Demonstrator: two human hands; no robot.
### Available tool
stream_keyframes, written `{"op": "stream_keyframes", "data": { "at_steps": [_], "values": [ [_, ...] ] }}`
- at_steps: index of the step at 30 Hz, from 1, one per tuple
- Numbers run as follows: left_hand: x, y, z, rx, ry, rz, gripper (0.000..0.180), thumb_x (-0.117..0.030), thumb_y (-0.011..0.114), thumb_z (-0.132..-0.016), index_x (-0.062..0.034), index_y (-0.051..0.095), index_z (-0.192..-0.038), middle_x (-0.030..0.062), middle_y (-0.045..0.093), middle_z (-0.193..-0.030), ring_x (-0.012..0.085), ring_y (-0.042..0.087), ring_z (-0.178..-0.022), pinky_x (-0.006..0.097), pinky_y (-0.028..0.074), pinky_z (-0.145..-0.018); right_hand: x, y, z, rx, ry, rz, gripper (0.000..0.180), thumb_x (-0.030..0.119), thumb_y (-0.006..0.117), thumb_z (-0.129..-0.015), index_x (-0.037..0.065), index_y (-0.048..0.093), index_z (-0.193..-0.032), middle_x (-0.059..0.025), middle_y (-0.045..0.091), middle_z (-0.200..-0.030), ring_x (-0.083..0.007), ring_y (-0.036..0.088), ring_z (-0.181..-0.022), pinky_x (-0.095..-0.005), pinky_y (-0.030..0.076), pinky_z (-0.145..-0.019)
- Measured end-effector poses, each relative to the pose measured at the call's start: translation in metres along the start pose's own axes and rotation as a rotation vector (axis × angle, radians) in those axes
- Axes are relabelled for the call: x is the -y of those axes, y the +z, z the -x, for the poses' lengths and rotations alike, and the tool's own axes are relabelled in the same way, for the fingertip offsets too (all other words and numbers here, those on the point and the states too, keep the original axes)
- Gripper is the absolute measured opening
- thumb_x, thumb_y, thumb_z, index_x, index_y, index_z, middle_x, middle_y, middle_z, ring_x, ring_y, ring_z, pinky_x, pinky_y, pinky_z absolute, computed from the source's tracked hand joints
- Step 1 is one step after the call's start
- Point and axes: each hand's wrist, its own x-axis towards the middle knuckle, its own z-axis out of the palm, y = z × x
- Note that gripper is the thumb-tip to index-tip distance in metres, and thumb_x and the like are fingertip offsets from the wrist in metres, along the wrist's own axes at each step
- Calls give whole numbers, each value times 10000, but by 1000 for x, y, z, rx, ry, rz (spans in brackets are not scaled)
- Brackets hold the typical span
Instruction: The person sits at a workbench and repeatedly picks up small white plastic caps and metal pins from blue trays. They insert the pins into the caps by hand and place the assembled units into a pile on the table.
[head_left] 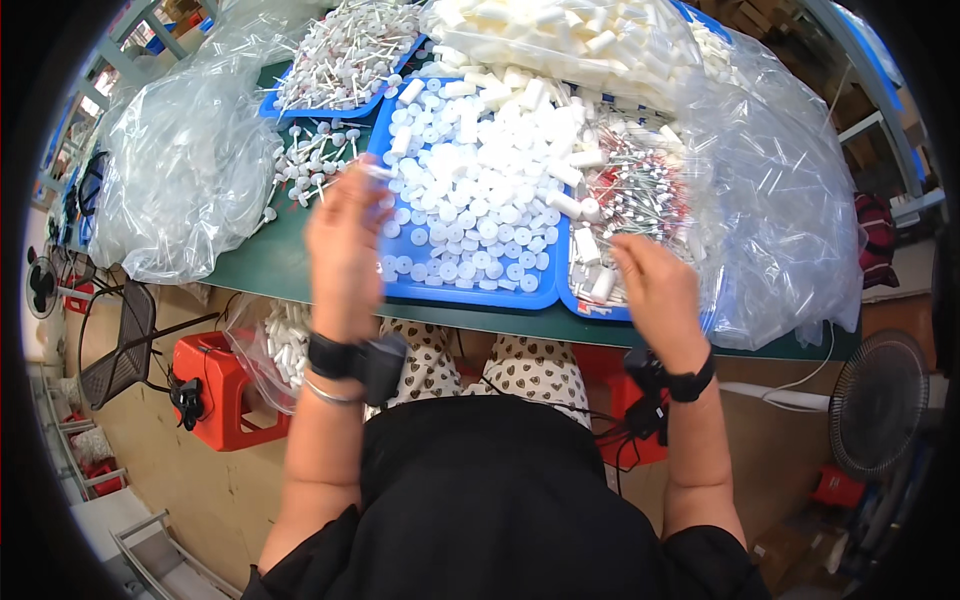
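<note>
My left hand (345, 250), smeared by motion, is raised at the left edge of a blue tray (470, 291). A small white piece (377, 172) shows at its fingertips, its exact kind blurred. In that tray lie many translucent white discs (465, 215) with a hole in the middle, and white foam-like cylinders (520, 125) heaped toward the back. My right hand (660, 295) is over a second blue tray (598, 311), thumb and forefinger pinched together. Whatever they hold is hidden. Thin metal pins with white and red parts (640, 180) fill that tray, with a few white cylinders on top.
White-stemmed pieces with round heads fill a back-left tray (345, 55); more such pieces (312, 160) lie loose on the green table (265, 265). Plastic bags flank the trays, left (180, 180) and right (780, 200). A red stool (215, 395) and a fan (878, 403) stand below.
</note>
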Motion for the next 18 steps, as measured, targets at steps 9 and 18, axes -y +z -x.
{"op": "stream_keyframes", "data": {
  "at_steps": [9, 18],
  "values": [
    [-15, -67, -85, -226, 306, -547, 621, -271, 702, -912, 68, 467, -1376, 140, 566, -1315, 163, 512, -1173, 303, 397, -1008, -47, -6, -21, -64, -153, 468, 67, -9, 599, -782, 17, 553, -822, -140, 543, -842, -333, 592, -818, -430, 494, -684],
    [48, 23, 26, 577, 549, -1106, 284, -55, 735, -781, -43, 674, -1058, 100, 636, -1064, 314, 553, -997, 386, 471, -881, -39, -19, -15, -262, -199, 192, 102, -4, 650, -851, 4, 625, -949, -120, 635, -902, -285, 646, -787, -346, 517, -688]
  ]
}}
